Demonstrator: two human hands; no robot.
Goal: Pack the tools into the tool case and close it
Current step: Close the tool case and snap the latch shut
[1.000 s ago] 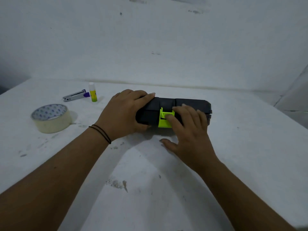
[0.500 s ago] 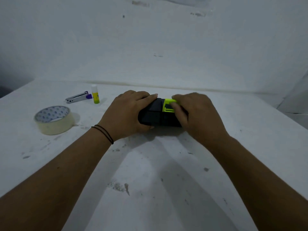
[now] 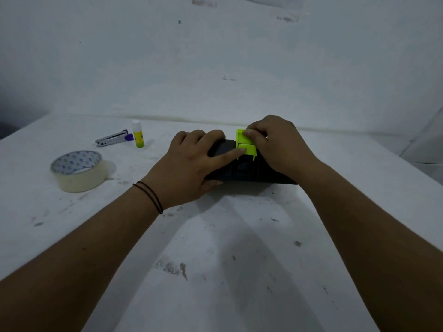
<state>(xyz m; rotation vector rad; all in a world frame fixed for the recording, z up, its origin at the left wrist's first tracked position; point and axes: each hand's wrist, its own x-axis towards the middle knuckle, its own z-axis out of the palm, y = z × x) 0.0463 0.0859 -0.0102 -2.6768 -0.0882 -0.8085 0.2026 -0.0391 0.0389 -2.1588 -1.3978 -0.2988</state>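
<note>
Since half a second ago the green latch (image 3: pixel 245 146) has been raised by the right hand (image 3: pixel 275 142), pinched in its grip, while the black tool case (image 3: pixel 239 171) is pressed to the scuffed white worktop (image 3: pixel 215 259) under the flat left hand (image 3: pixel 191 168), against a bare white wall (image 3: pixel 215 68).

**Surfaces & finishes**

Tool case (image 3: pixel 242 171), frame centre: black plastic, matt, w/ faint moulded ribbing. Its latch (image 3: pixel 245 146): neon yellow-green plastic, smooth, slight sheen. Tape roll (image 3: pixel 79 171), left: cream paper-like tape, matt; printed liner inside the core. Stapler (image 3: pixel 112 139), upper left: shiny silver metal, purple plastic end. Glue stick (image 3: pixel 138 134) beside it: smooth plastic, yellow label, white cap. Table (image 3: pixel 215 259): white, matt, rough-looking, scuffed & speckled w/ dark marks. Wall (image 3: pixel 215 56), top: white, matt, stained.
</note>
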